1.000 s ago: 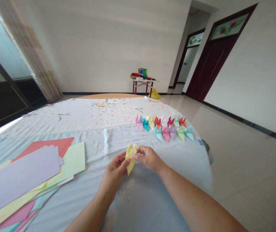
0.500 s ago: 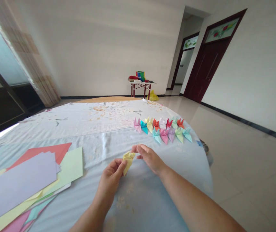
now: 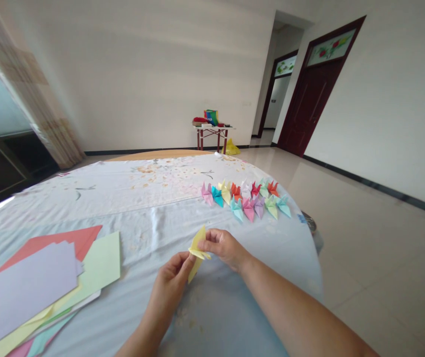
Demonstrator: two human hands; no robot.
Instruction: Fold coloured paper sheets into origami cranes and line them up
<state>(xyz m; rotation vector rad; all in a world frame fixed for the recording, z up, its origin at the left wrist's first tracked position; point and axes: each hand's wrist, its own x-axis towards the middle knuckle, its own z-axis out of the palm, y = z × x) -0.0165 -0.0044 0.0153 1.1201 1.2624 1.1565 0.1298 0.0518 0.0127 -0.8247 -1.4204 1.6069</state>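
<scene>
Between my two hands is a folded yellow paper crane (image 3: 198, 244), held a little above the cloth-covered table. My left hand (image 3: 177, 272) pinches its lower left part between thumb and fingers. On the other side, my right hand (image 3: 222, 247) grips the upper right part with thumb and fingertips. One pointed flap stands up and another hangs down; the fingers hide some of the folds. Beyond my right hand, several finished paper cranes (image 3: 248, 208) in pink, blue, yellow, red, purple and green stand in two rows.
Loose coloured paper sheets (image 3: 26, 292) lie overlapped on the left, a purple one on top. A floral cloth (image 3: 145, 193) covers the round table, whose edge curves down at the right. A small side table (image 3: 214, 129) with a colourful bag stands by the far wall.
My right hand has come in and taken hold of the yellow crane. Its upper flap now stands spread open, where before it was folded flat. The view has shifted slightly right.
</scene>
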